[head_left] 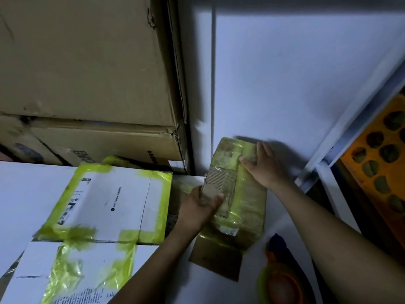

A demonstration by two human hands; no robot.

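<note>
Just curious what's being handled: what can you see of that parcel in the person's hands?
The parcel is a flat brown cardboard box wound in glossy yellow-green tape, with a printed label on its face. Its far end points towards the white wall. The left hand grips its left edge; the right hand rests flat on its far end.

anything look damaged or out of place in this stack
Yes. The lower brown carton in the stack on the left has a crushed, split corner on its right, just under the upper carton. The taped parcel, which the left hand grips and the right hand touches, looks whole, though its tape is wrinkled.
</note>
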